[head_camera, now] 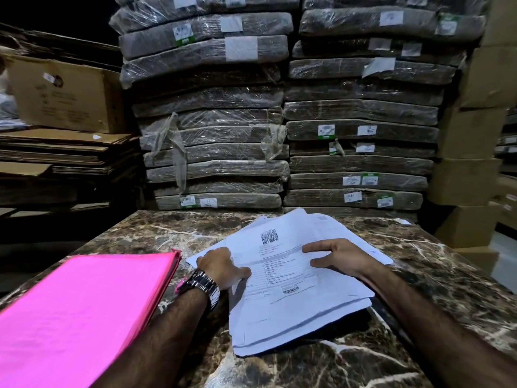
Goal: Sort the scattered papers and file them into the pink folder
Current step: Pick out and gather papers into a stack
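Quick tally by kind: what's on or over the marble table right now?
Pink folder: 1
Paper pile: 1 (sheets overlap, cannot count them)
Hands on the papers: 2, left hand and right hand
Wristwatch: 1
Total: 5

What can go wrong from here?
The papers lie fanned and skewed under the left hand and right hand; squaring them may crease corners or push sheets away.
The pink folder lies shut; opening it takes a hand off the stack.
The small slip at the far edge of the table may be missed.
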Motion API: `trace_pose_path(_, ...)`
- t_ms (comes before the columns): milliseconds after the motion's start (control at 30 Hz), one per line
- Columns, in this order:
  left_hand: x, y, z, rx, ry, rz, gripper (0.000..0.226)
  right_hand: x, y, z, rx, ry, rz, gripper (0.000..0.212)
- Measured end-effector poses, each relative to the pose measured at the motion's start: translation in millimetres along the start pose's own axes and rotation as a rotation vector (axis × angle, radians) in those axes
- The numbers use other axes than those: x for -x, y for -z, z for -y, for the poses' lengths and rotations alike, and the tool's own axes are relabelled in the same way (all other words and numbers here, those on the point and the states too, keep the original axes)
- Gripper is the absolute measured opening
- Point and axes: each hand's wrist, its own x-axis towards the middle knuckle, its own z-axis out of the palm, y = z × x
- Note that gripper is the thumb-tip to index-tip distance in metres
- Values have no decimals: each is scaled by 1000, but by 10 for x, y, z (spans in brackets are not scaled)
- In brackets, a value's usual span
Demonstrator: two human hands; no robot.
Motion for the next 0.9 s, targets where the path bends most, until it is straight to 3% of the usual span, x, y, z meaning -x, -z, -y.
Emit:
trace_pose_path(133, 28, 13, -9, 210, -4, -17, 66, 30, 66, -10, -157, 54, -38, 33)
trace_pose_path(267, 69, 52, -43, 686, -56, -21, 83, 78, 109, 7, -281, 114, -72, 35)
trace_pose_path(467, 73, 33, -143, 1116, -192, 15, 49, 120, 71, 23, -400, 201, -75, 34)
trace_pose_path(567, 37, 10, -117, 1169, -195, 57, 28, 122, 42, 10, -453, 205, -55, 35)
trace_pose_path(900, 59, 156, -145, 1075, -316, -53, 29, 217, 30, 173, -477, 315, -90, 38)
